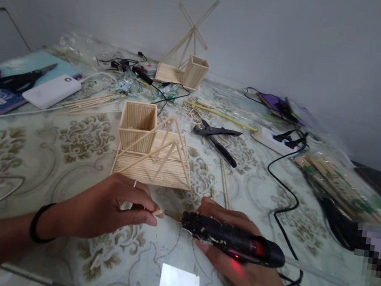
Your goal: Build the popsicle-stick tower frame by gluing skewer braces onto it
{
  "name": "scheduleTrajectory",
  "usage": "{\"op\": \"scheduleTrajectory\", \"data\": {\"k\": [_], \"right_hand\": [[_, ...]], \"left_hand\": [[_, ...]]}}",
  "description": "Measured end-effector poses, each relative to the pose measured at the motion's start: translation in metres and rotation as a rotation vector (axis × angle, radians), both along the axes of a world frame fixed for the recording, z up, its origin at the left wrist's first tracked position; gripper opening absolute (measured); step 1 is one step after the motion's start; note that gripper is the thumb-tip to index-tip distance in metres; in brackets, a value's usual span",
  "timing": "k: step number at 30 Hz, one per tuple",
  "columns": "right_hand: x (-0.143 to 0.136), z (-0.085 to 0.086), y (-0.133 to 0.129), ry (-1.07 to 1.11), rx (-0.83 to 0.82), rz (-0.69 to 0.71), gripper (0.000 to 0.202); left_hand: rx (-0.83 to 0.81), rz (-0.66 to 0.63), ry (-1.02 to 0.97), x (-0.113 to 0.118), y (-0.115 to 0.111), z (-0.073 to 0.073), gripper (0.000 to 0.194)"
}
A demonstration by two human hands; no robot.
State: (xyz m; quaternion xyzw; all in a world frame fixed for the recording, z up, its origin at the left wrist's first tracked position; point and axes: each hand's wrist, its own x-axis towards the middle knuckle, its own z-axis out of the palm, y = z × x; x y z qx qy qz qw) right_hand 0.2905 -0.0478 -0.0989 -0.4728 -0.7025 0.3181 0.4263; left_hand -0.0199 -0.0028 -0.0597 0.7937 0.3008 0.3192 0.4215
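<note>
My right hand grips a black hot glue gun with a red light lit on its side and a clear glue stick sticking out of its back. Its nozzle points left, at a short piece of wooden stick pinched between the thumb and fingers of my left hand. Nozzle and stick are very close; whether they touch I cannot tell. Just beyond my hands stands a model of thin wooden sticks: a flat base, a square open box and slanted stick frames.
Behind stands a finished-looking stick windmill. Pliers lie right of the model, a power strip farther right, with a black cord running forward. At left are scissors, a white power bank and loose sticks.
</note>
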Motion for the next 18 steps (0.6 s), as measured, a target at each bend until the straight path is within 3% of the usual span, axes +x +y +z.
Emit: {"op": "scheduleTrajectory", "data": {"k": [7,10,15,18], "right_hand": [[-0.005,0.012,0.006,-0.016,0.015,0.032,0.028],[-0.005,0.009,0.004,-0.037,0.005,0.019,0.025],[-0.001,-0.001,0.001,0.026,0.009,0.0,0.037],[-0.001,0.0,0.001,-0.001,0.001,0.019,0.03]], "left_hand": [[0.015,0.01,0.012,-0.001,0.0,0.002,0.006],[0.02,0.006,0.02,-0.001,0.0,0.002,0.006],[0.015,-0.001,0.022,-0.002,0.001,0.002,0.006],[0.015,0.004,0.007,-0.001,0.0,0.002,0.005]]}}
